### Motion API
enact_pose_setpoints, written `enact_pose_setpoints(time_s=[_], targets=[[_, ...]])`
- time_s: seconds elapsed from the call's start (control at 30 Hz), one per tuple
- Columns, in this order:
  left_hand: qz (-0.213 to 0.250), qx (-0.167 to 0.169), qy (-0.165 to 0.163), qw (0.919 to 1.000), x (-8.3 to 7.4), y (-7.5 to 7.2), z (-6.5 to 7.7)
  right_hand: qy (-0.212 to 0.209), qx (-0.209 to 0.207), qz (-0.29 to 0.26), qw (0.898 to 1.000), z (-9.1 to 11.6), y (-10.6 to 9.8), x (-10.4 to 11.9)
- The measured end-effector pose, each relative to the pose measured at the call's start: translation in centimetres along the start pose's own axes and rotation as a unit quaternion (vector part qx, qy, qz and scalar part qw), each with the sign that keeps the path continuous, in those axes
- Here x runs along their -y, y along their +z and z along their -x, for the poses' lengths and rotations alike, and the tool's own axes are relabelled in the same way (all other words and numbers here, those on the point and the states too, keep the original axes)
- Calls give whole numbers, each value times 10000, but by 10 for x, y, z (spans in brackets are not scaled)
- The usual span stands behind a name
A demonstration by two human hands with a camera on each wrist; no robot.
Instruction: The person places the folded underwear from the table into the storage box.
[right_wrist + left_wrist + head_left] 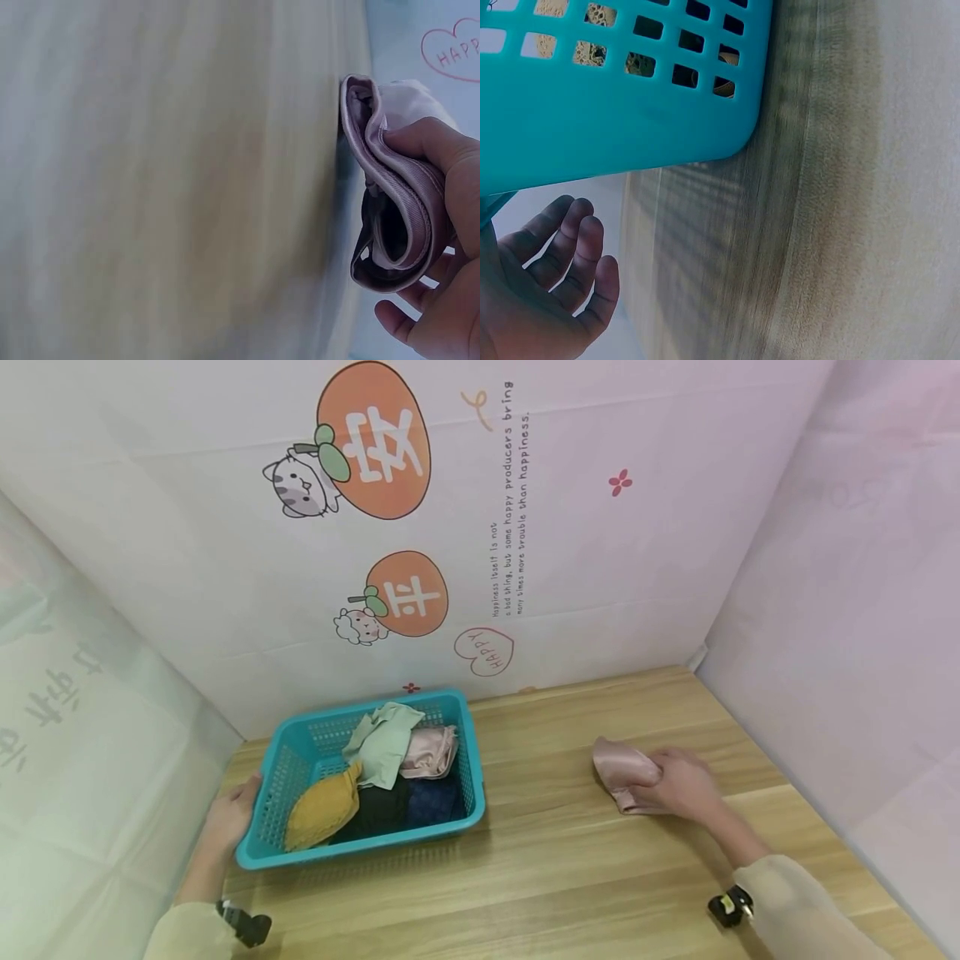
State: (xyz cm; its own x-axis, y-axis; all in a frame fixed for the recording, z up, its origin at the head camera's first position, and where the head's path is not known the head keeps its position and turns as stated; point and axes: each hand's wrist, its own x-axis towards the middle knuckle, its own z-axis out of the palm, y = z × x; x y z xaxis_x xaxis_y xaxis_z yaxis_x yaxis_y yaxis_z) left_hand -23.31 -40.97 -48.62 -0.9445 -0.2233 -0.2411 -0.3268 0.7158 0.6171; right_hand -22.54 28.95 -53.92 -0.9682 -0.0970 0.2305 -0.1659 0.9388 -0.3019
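My left hand (231, 814) is at the left rim of a turquoise plastic basket (360, 842). In the left wrist view its fingers (586, 247) are relaxed below the rim, and the thumb is hidden behind it. Over the right part of the table, my right hand (684, 785) grips a folded pink satin cloth (624, 766). The thumb presses on one face of it, and its stitched, layered edges (401, 202) face the right wrist camera. Inside the basket lie a mustard-yellow cloth (324, 810), a pale green cloth (384, 743) and another folded pink satin piece (430, 752).
Dark cloth (381, 810) and navy cloth (433, 800) also lie low in the basket. The wood-grain table (540, 877) meets a printed white sheet (577, 568) at the back. Pale sheets hang along both sides. Each wrist wears a small black camera.
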Motion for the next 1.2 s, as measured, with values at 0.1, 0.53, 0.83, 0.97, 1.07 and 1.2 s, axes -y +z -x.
enact_pose_setpoints(time_s=[0.1, 0.53, 0.83, 0.97, 1.07, 1.2], targets=[[15, 5, 12, 10000, 0, -1, 1, -63, 21, -38, 10000, -5, -1, 10], [-3, 25, -47, 10000, 0, -1, 1, -285, 4, -383, 9989, -28, -7, 52], [9, 69, -9, 10000, 0, -1, 2, -483, -106, -508, 9975, -48, -12, 77], [9, 76, -17, 10000, -1, 0, 2, -495, -55, -505, 9975, -54, -14, 86], [43, 58, -43, 10000, -1, 0, 2, -451, 30, -575, 9973, -59, -16, 93], [60, 46, -64, 10000, -1, 1, 2, -558, -56, -647, 9963, -65, -17, 104]])
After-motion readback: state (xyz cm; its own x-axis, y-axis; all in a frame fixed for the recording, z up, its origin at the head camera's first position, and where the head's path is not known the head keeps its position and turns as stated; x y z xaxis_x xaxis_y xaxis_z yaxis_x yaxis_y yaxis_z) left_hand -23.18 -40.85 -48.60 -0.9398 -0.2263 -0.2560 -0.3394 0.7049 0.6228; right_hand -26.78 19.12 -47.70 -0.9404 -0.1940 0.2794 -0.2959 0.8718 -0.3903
